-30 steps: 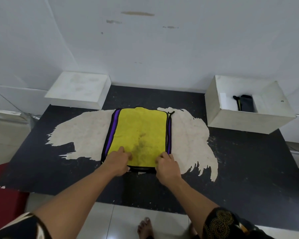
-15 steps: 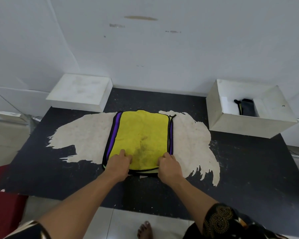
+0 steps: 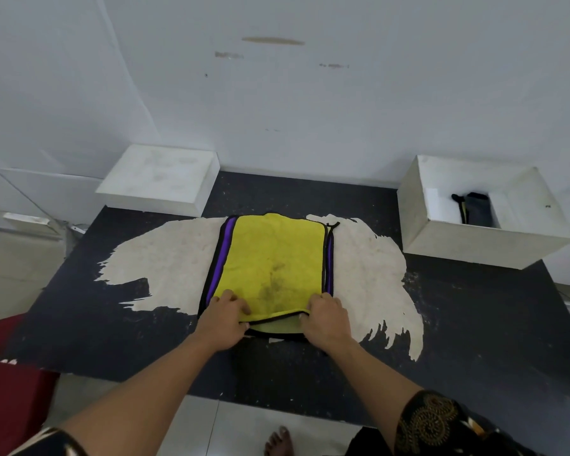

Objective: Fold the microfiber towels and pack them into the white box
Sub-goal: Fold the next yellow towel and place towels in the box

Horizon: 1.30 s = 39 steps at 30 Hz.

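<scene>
Both hands are on the yellow microfiber towel (image 3: 270, 258), which lies flat in the middle of the black table (image 3: 474, 324), right over the pale worn patch (image 3: 165, 255) in the tabletop. The towel is folded lengthwise, with purple strips and black trim showing down both long sides. The left hand (image 3: 226, 319) has its fingers curled over the near left corner, pinching the top layer. The right hand (image 3: 326, 319) pinches the near right corner the same way. Between them the near edge of the top layer is lifted just off the layer beneath. Over at the table's far right corner sits the open white box (image 3: 474, 245), well apart from the towel, with a dark folded towel (image 3: 476, 210) inside against its far wall. At the far left corner there's a closed white block (image 3: 158, 179).
</scene>
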Each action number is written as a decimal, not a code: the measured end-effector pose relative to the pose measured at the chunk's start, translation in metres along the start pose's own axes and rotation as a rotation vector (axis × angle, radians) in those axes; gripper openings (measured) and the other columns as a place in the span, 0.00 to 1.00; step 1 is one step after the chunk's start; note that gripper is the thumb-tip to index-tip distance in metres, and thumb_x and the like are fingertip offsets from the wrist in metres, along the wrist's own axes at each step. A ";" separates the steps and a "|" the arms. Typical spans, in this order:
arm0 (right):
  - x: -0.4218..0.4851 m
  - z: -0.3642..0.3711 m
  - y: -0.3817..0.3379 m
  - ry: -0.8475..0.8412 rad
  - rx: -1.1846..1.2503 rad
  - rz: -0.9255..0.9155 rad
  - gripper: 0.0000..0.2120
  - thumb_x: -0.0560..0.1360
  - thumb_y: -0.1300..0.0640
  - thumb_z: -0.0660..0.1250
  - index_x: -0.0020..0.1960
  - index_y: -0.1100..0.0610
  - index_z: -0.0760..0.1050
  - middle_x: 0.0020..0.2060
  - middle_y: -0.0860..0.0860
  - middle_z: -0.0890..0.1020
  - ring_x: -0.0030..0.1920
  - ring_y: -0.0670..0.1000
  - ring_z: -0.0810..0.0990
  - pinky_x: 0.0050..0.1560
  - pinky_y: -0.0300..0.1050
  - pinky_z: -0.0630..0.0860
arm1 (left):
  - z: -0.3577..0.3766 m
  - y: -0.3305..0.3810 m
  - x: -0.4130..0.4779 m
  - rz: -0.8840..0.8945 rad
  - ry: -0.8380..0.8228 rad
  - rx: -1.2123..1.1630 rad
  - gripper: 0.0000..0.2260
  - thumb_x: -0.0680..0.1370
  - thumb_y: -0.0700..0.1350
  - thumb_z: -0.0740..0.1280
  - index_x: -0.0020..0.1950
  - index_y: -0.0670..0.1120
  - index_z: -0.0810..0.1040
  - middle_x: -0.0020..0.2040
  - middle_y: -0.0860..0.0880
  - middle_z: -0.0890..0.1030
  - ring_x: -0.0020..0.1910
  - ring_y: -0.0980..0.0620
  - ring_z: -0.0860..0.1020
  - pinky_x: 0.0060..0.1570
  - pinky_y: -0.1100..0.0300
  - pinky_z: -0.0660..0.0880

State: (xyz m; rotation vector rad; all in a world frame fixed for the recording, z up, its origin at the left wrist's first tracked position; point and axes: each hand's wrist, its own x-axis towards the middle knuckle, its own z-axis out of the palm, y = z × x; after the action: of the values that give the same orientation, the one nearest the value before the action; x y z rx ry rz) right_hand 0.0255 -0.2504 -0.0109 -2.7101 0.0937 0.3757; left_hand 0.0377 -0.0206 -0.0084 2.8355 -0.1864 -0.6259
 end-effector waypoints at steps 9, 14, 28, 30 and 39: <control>0.000 -0.022 0.004 0.172 0.106 0.056 0.11 0.76 0.62 0.62 0.57 0.56 0.77 0.45 0.53 0.83 0.47 0.55 0.78 0.44 0.47 0.74 | -0.006 -0.016 -0.001 -0.091 0.122 -0.032 0.22 0.70 0.34 0.65 0.62 0.50 0.80 0.58 0.48 0.78 0.57 0.45 0.76 0.57 0.52 0.74; -0.004 -0.028 0.005 0.257 0.189 0.071 0.09 0.79 0.60 0.61 0.54 0.58 0.78 0.47 0.54 0.79 0.47 0.55 0.78 0.43 0.47 0.74 | -0.005 -0.021 -0.004 -0.154 0.308 -0.084 0.16 0.72 0.35 0.65 0.56 0.46 0.84 0.56 0.43 0.77 0.53 0.41 0.76 0.53 0.50 0.76; -0.028 -0.020 0.016 0.267 0.541 0.275 0.11 0.81 0.54 0.59 0.55 0.50 0.79 0.37 0.46 0.82 0.37 0.49 0.79 0.38 0.46 0.76 | -0.022 -0.007 -0.005 -0.507 0.363 -1.061 0.11 0.76 0.37 0.60 0.46 0.47 0.81 0.40 0.43 0.83 0.34 0.47 0.84 0.33 0.57 0.79; -0.030 -0.021 0.016 0.236 0.847 0.326 0.10 0.82 0.56 0.59 0.53 0.49 0.79 0.41 0.50 0.84 0.39 0.51 0.83 0.42 0.51 0.82 | -0.022 -0.007 -0.005 -0.492 0.351 -1.198 0.11 0.76 0.34 0.61 0.46 0.46 0.82 0.43 0.43 0.84 0.41 0.48 0.85 0.43 0.56 0.80; -0.025 -0.038 0.012 0.156 1.440 0.430 0.12 0.78 0.66 0.60 0.45 0.62 0.82 0.44 0.59 0.85 0.43 0.54 0.86 0.41 0.46 0.83 | -0.031 -0.009 -0.011 -0.587 0.561 -1.560 0.05 0.71 0.39 0.75 0.41 0.38 0.82 0.45 0.44 0.84 0.45 0.47 0.83 0.45 0.57 0.80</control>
State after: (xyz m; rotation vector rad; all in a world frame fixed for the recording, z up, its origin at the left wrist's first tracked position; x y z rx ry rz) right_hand 0.0090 -0.2761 0.0251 -1.2620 0.6901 0.1012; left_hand 0.0419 -0.0038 0.0204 1.3543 0.8542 0.0635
